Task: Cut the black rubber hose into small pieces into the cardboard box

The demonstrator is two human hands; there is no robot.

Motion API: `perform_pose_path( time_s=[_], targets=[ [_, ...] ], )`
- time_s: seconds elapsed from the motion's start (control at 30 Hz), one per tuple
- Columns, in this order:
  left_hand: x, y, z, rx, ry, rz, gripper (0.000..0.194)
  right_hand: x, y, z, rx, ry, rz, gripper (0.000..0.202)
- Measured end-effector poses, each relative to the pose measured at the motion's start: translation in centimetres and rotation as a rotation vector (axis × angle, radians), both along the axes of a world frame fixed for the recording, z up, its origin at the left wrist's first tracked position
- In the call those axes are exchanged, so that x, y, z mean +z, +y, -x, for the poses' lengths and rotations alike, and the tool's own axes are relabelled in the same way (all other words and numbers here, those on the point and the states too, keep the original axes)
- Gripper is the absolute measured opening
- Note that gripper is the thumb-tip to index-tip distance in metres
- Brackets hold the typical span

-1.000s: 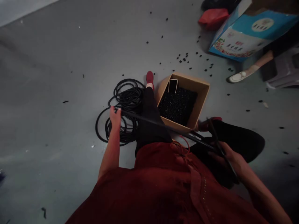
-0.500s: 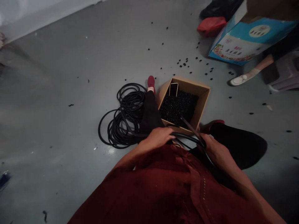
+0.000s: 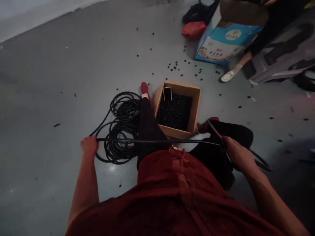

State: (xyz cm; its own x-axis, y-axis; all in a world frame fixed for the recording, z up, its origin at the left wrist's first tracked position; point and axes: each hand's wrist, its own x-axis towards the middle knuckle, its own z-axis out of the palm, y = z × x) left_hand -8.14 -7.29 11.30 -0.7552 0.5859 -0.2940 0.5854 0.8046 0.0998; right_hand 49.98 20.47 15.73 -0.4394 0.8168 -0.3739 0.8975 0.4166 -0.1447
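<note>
A black rubber cord (image 3: 152, 141) runs straight and taut across my lap. My left hand (image 3: 89, 146) is closed around it at the far left, beside the coiled cord (image 3: 120, 127) on the floor. On the right, my right hand (image 3: 236, 151) grips the cord's other stretch, and a loop hangs past the wrist. A thin, straight strip-like tool (image 3: 213, 127) sticks out of the same hand; its kind is unclear. Between my feet stands an open cardboard box (image 3: 177, 132) holding many small black pieces (image 3: 175, 113). A dark rectangular object with a pale edge (image 3: 167, 93) leans inside it.
Small black bits lie scattered over the grey floor (image 3: 110, 59). At the upper right stand a blue and white carton (image 3: 219, 44) and a red bag (image 3: 194, 30). Another person's foot in a pale shoe (image 3: 227, 76) rests near a grey plastic stool (image 3: 261, 67).
My left hand has moved far left along the cord, and my right hand slightly right. The cord between them is now stretched long and straight. The view has shifted to the right.
</note>
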Motion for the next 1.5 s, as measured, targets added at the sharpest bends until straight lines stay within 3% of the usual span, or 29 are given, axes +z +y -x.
perform_pose_path(
  time_s=[0.03,0.1,0.17,0.3,0.4,0.5,0.67,0.83,0.93,1.0,1.1,1.23,1.3,1.37,1.43,1.5],
  targets=[
    [-0.6,1.0,-1.8,-0.056,0.003,0.017,0.016,-0.1,0.1,0.5,-0.005,0.005,0.007,0.036],
    [-1.4,4.2,-6.5,-0.348,-0.050,0.059,0.026,-0.2,0.1,1.9,0.013,0.033,0.015,0.033],
    [-1.7,8.0,-12.1,-0.546,-0.168,-0.005,0.032,-0.2,-0.2,3.8,0.063,0.054,0.046,0.030],
    [-1.1,14.5,-23.0,-0.783,-0.352,-0.146,0.040,0.6,-1.6,7.9,0.162,0.077,0.061,0.032],
    [-0.6,16.5,-27.7,-0.934,-0.489,-0.203,0.036,1.1,-2.2,9.4,0.261,0.063,0.016,0.036],
    [-0.7,16.1,-27.1,-0.926,-0.524,-0.143,0.030,1.0,-1.8,8.2,0.326,-0.031,-0.067,0.033],
    [-1.1,12.8,-17.7,-0.706,-0.266,-0.053,0.034,0.0,-0.1,3.7,0.334,-0.150,-0.123,0.027],
    [-1.1,8.5,-8.3,-0.485,0.007,0.144,0.039,-0.1,1.1,2.7,0.423,-0.130,-0.179,0.026],
    [-1.0,5.8,-4.7,-0.326,0.141,0.197,0.038,0.1,1.8,3.0,0.402,-0.122,-0.210,0.028],
    [-1.0,5.1,-4.0,-0.290,0.191,0.220,0.040,0.1,2.2,3.4,0.376,-0.115,-0.189,0.028],
    [-1.0,6.8,-7.2,-0.405,0.146,0.195,0.041,0.1,2.2,4.9,0.359,-0.101,-0.109,0.028],
    [-1.0,12.7,-17.7,-0.752,-0.167,0.031,0.043,0.6,1.4,8.9,0.341,-0.063,-0.024,0.029],
    [-1.0,15.5,-23.3,-0.844,-0.267,-0.093,0.046,1.0,0.8,10.9,0.383,-0.047,-0.020,0.029],
    [-0.8,17.4,-27.4,-0.891,-0.335,-0.156,0.041,1.3,0.5,12.2,0.458,-0.008,-0.035,0.027],
    [-0.3,18.3,-29.3,-0.862,-0.364,-0.153,0.031,1.6,0.6,12.5,0.531,0.025,-0.070,0.026],
    [0.3,18.2,-29.1,-0.865,-0.378,-0.125,0.029,1.6,1.1,12.0,0.578,0.041,-0.121,0.026]
  ],
)
